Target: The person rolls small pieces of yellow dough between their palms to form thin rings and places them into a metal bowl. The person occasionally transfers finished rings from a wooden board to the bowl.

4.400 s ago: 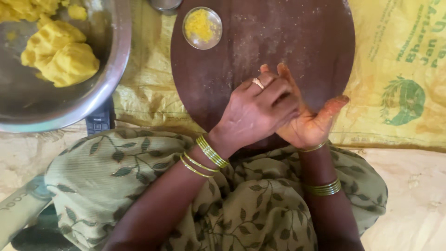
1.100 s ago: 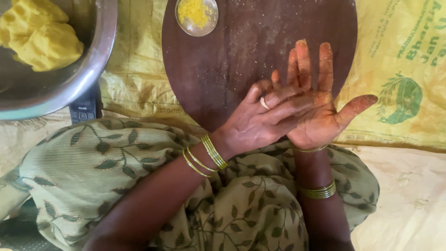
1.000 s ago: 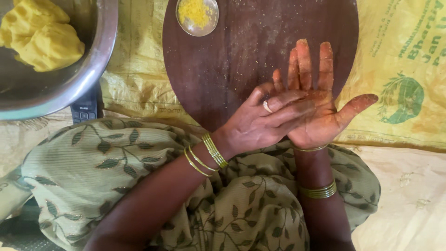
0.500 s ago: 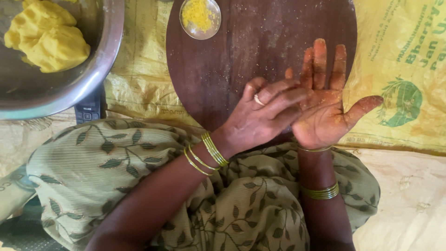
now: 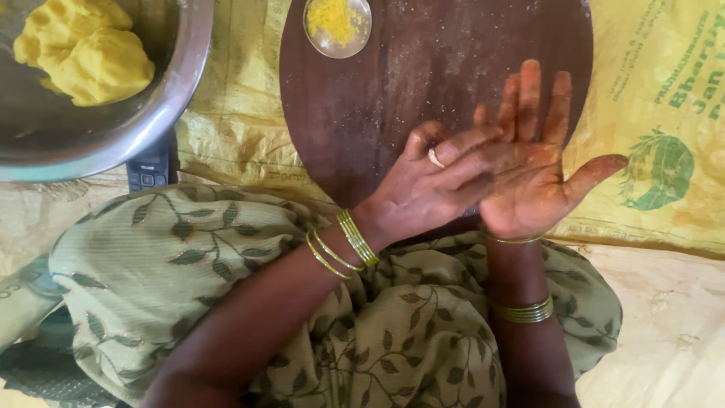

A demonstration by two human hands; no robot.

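ok, right hand [image 5: 540, 177] is open flat, palm up, fingers spread and pointing away from the body, thumb out to the side, skin stained orange-yellow. left hand [image 5: 438, 185] lies across it, fingers stretched out and pressed on the right palm, gripping nothing; a ring [image 5: 436, 157] sits on one left finger. cannot tell whether anything is between the palms, the left fingers cover that spot. both hands hover over the near edge of a round dark wooden board [image 5: 423, 83] dusted with pale flour specks. at the board's far edge sits a small round metal dish [image 5: 337, 26] with yellow powder in it, well apart from the hands. to the left, off the board, a big steel bowl [image 5: 162, 113] holds lumps of yellow dough [image 5: 87, 49], also well apart from both hands. thin gold bangles [image 5: 340, 243] on the left wrist, more on the right forearm. board and bowl rest on a yellow printed sack [image 5: 657, 113] spread on the floor. a small dark phone [image 5: 151, 168] pokes out from under the bowl rim. green leaf-print cloth [image 5: 189, 287] covers the lap below the arms.
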